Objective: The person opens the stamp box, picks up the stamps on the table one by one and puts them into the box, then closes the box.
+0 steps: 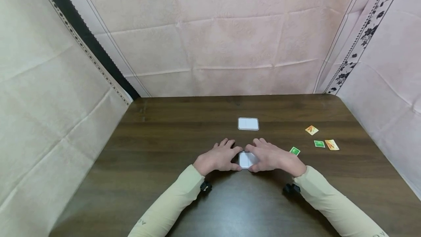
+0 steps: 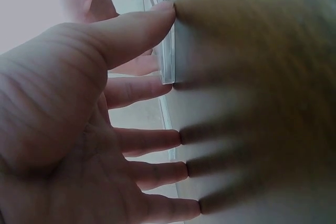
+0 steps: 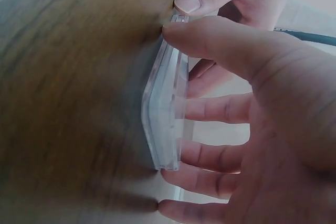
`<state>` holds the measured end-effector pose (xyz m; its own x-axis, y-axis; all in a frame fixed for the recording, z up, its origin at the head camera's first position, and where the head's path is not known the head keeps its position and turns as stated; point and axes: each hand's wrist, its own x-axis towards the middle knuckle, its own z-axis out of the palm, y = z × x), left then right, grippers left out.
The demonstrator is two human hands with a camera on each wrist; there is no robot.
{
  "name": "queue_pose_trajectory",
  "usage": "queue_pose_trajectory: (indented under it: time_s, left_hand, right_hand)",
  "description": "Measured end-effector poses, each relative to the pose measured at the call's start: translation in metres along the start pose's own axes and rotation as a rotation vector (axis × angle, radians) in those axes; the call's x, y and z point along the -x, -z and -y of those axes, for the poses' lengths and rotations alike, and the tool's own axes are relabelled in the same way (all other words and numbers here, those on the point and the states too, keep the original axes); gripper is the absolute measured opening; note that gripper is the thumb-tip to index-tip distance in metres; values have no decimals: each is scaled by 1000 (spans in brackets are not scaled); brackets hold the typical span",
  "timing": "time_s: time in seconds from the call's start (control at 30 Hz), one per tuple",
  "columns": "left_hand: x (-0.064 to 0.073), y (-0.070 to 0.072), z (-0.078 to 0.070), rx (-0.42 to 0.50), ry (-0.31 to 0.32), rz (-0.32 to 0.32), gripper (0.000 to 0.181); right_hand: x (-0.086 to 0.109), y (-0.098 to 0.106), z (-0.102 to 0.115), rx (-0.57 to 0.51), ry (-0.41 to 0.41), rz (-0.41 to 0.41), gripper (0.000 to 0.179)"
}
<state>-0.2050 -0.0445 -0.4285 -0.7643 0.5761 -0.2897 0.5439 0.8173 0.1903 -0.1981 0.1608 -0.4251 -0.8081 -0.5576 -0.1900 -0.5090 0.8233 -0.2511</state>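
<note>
A flat, clear-walled plastic case [image 1: 246, 159], whitish on top, lies on the wooden table between both hands. My left hand [image 1: 219, 158] holds its left end, thumb at the near edge and index finger toward the far edge. At the right end my right hand [image 1: 271, 157] has hold of it likewise, with its thumb on the near edge. The left wrist view shows the case's clear side [image 2: 168, 56] beside the left thumb, other fingertips on the tabletop. In the right wrist view the case [image 3: 163, 98] appears edge-on between thumb and fingers.
A second whitish flat case [image 1: 248, 123] lies farther back. To the right are small cards: a green card [image 1: 295, 151] close to the right wrist, another green card [image 1: 319, 144], an orange card [image 1: 311, 130] and a second orange card [image 1: 332, 145]. White cloth [image 1: 230, 46] hangs behind the table [image 1: 158, 134].
</note>
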Motion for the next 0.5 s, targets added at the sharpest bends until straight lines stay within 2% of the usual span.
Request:
queue_pose_trajectory:
  time_s: [0.5]
  left_hand:
    - [-1, -1, 2, 18, 9, 8, 67]
  right_hand:
    - [2, 1, -4, -38, 26, -17, 56]
